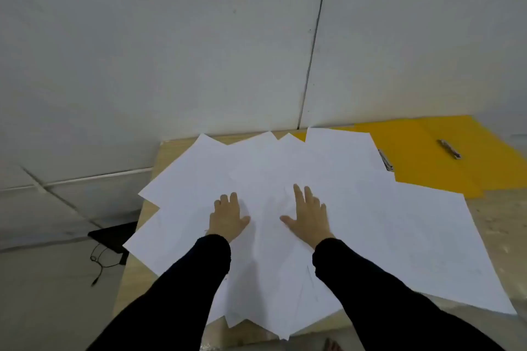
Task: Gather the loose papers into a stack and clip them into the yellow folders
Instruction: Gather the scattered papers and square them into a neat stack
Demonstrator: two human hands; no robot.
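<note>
Hiding table (134, 279): papers (370, 222) | yellow folders (445, 162) part-covered (two, seemingly)

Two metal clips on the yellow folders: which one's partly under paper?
The left clip, its end tucked under the white sheet; the right clip lies fully exposed on the yellow folder.

Matt white papers (356, 208); pale wood table (496, 225); metal folder clip (450, 149).
</note>
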